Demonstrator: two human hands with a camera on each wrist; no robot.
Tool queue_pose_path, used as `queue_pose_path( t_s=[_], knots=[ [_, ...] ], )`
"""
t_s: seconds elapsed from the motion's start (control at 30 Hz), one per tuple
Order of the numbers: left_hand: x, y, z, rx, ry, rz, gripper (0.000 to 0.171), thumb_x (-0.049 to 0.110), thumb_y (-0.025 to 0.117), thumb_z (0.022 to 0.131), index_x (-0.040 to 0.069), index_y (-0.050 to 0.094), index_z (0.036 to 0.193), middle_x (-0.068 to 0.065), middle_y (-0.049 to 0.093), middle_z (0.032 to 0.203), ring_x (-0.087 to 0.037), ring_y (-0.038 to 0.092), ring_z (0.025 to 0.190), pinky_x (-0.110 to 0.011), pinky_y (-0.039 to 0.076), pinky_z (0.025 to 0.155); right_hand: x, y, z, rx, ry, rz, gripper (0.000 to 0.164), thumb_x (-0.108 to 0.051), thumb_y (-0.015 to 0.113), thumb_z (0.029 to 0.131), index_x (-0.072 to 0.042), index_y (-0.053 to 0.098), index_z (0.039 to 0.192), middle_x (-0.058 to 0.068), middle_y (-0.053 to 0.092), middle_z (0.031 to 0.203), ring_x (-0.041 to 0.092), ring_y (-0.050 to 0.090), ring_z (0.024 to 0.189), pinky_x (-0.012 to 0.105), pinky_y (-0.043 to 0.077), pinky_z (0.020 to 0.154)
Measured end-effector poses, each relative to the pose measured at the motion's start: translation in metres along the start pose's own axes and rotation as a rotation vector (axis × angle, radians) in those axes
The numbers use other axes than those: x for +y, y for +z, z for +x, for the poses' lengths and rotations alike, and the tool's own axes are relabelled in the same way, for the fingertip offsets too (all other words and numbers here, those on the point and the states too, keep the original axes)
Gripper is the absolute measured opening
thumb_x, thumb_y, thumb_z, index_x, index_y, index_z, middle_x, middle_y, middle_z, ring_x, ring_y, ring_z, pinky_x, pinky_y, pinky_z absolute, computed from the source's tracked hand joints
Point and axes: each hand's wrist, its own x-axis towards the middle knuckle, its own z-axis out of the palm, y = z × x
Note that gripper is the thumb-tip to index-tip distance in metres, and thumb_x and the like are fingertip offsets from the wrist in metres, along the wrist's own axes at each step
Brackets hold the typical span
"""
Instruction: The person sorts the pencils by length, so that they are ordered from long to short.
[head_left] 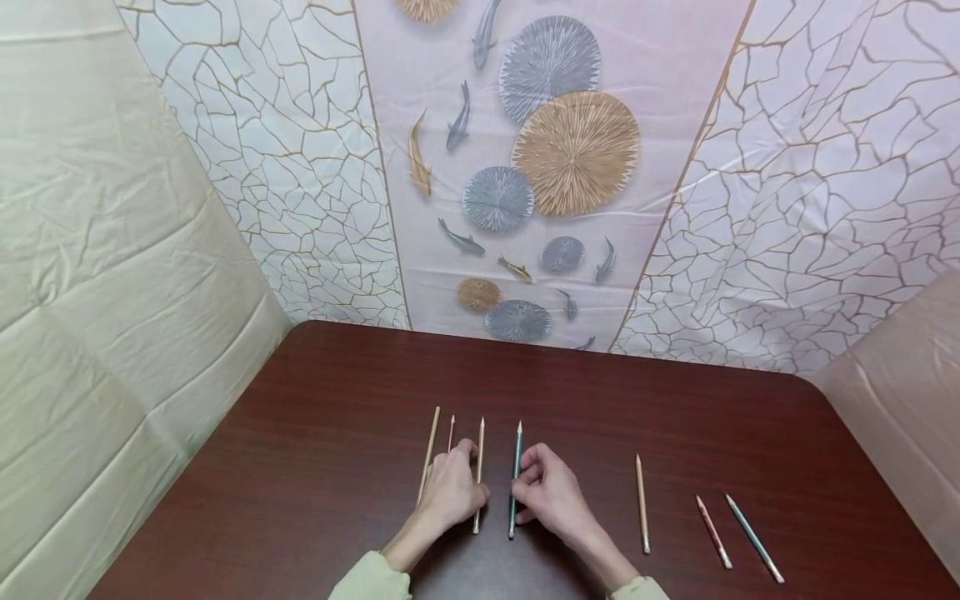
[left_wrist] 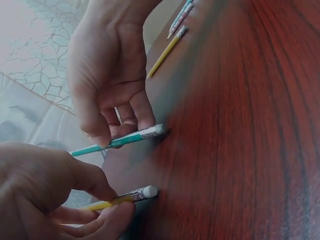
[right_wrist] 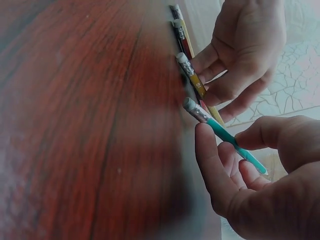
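While the right hand [head_left: 552,493] pinched it between thumb and fingers, the slim green wooden pencil with a pale eraser [head_left: 517,454] stood out just left of that hand, between the two hands; right hand nearer. Long axis ran away from the person, sharpened tip far, eraser near, tip leaning slightly right. Couldn't tell whether it touched the counter or sat just above.

Left hand [head_left: 452,486] had thumb and finger closed on a yellow wooden pencil with a white eraser [head_left: 480,454], at that hand's right side, roughly parallel to the green one, gap between them, tip also far. Neither hand was spread wide.

Under and beside the left hand: a thin red pencil [head_left: 451,432], partly hidden, then a long tan-yellow pencil [head_left: 430,450] outermost left.

Well right of the right hand: a second yellow pencil [head_left: 642,504], a short pinkish-red pencil [head_left: 713,532], a teal pencil [head_left: 753,537], the last two slanted with tips to the left. All over a dark reddish-brown wood-grain counter [head_left: 337,417], patterned cloth backdrop [head_left: 315,167] behind.
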Motion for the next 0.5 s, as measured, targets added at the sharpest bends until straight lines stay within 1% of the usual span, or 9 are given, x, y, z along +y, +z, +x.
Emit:
queue_pose_path(
  t_s=[0.13, 0.23, 0.33, 0.5],
  knots=[
    [-0.0010, -0.0004, 0.0008, 0.006, 0.016, 0.015, 0.041, 0.005, 0.078, 0.061, 0.001, 0.064, 0.100, -0.009, 0.064, 0.075, -0.034, 0.064, 0.072, -0.045, 0.050, 0.064, 0.0012, 0.0018, 0.0018, -0.004, 0.011, -0.024, 0.029, 0.011, 0.057, 0.071, 0.005, 0.049, 0.098, 0.013, 0.059, 0.077, 0.022, 0.062, 0.053, 0.040, 0.055, 0.047],
    [-0.0021, 0.0003, 0.0009, 0.006, 0.016, 0.028, 0.040, 0.006, 0.079, 0.061, 0.001, 0.065, 0.098, -0.010, 0.064, 0.075, -0.035, 0.064, 0.073, -0.044, 0.050, 0.064, 0.0021, 0.0033, 0.0027, -0.007, 0.013, -0.036, 0.029, 0.010, 0.057, 0.071, 0.005, 0.049, 0.098, 0.013, 0.059, 0.077, 0.021, 0.062, 0.051, 0.040, 0.055, 0.047],
    [-0.0029, 0.0013, 0.0010, -0.007, 0.016, 0.040, 0.039, 0.007, 0.079, 0.062, 0.000, 0.066, 0.098, -0.009, 0.064, 0.075, -0.034, 0.065, 0.074, -0.044, 0.051, 0.065, 0.0029, 0.0048, 0.0033, -0.011, 0.013, -0.042, 0.028, 0.010, 0.057, 0.071, 0.005, 0.049, 0.098, 0.013, 0.059, 0.076, 0.021, 0.062, 0.050, 0.040, 0.055, 0.047],
    [-0.0037, 0.0017, 0.0018, -0.031, 0.041, 0.052, 0.038, 0.006, 0.078, 0.061, -0.001, 0.066, 0.096, -0.005, 0.061, 0.070, -0.030, 0.064, 0.070, -0.042, 0.051, 0.063, 0.0030, 0.0071, 0.0037, -0.023, 0.027, -0.049, 0.027, 0.010, 0.058, 0.071, 0.006, 0.049, 0.096, 0.013, 0.060, 0.075, 0.022, 0.063, 0.049, 0.040, 0.055, 0.047]
  ],
)
